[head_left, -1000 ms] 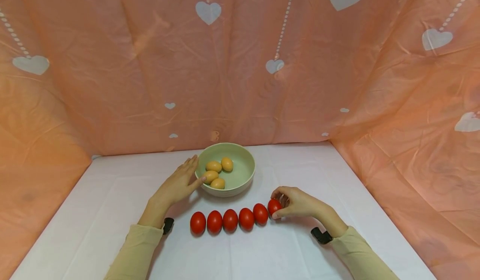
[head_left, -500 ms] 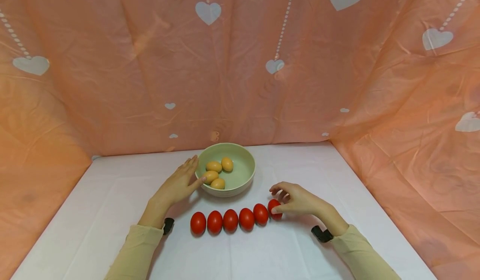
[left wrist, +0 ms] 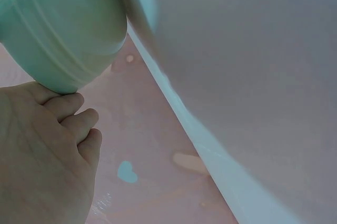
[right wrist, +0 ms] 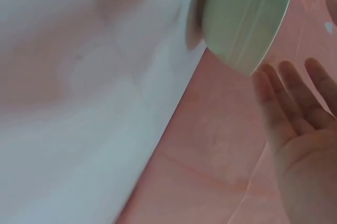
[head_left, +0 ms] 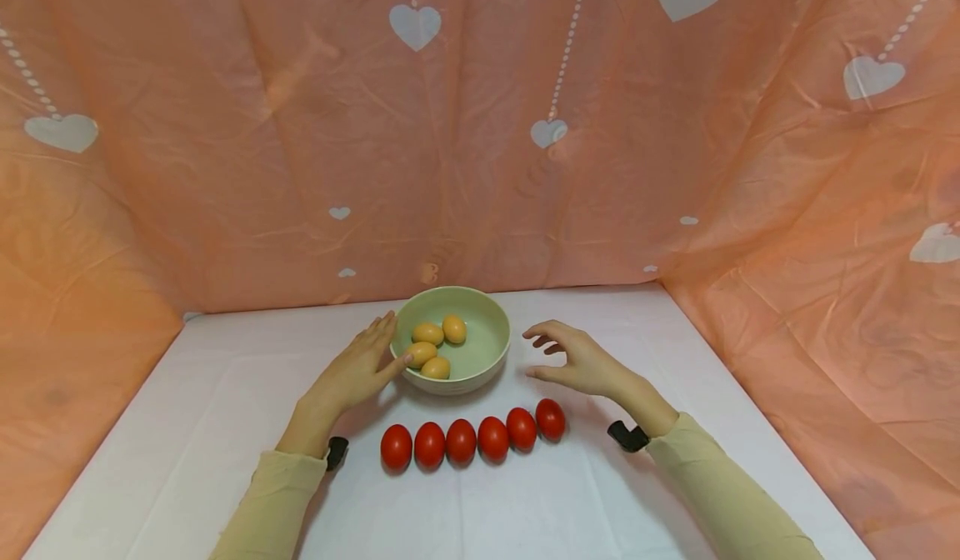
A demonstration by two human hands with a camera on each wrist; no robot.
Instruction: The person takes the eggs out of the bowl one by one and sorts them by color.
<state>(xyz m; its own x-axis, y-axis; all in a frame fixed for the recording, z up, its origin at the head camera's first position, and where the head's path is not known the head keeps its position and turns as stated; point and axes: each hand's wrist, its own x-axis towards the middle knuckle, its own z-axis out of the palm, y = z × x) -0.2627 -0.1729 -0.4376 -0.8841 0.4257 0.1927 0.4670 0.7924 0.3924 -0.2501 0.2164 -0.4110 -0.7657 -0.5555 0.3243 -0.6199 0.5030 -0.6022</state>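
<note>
In the head view my left hand point(head_left: 363, 368) is at the left side of a pale green bowl point(head_left: 487, 335), its straight fingers touching the outer wall and its thumb at the near rim. Several smooth yellow egg-shaped things point(head_left: 427, 333) lie inside, toward the bowl's left. My right hand point(head_left: 581, 362) hovers just right of the bowl, thumb and fingers apart, holding nothing. Below it sits the rightmost red egg-shaped thing point(head_left: 551, 420) of a row in front of the bowl. The left wrist view shows my fingertips right against the bowl's wall point(left wrist: 68, 29).
The other red egg-shaped things point(head_left: 461, 442) line up leftward on the white tablecloth point(head_left: 465, 518), spaced closely. An orange curtain with pale hearts point(head_left: 480, 168) encloses the back and both sides. A black wrist strap point(head_left: 628, 437) shows at my right wrist.
My right hand has let go of the rightmost red egg-shaped thing and moved up and away toward the bowl's right side. The left hand and the bowl stay put.
</note>
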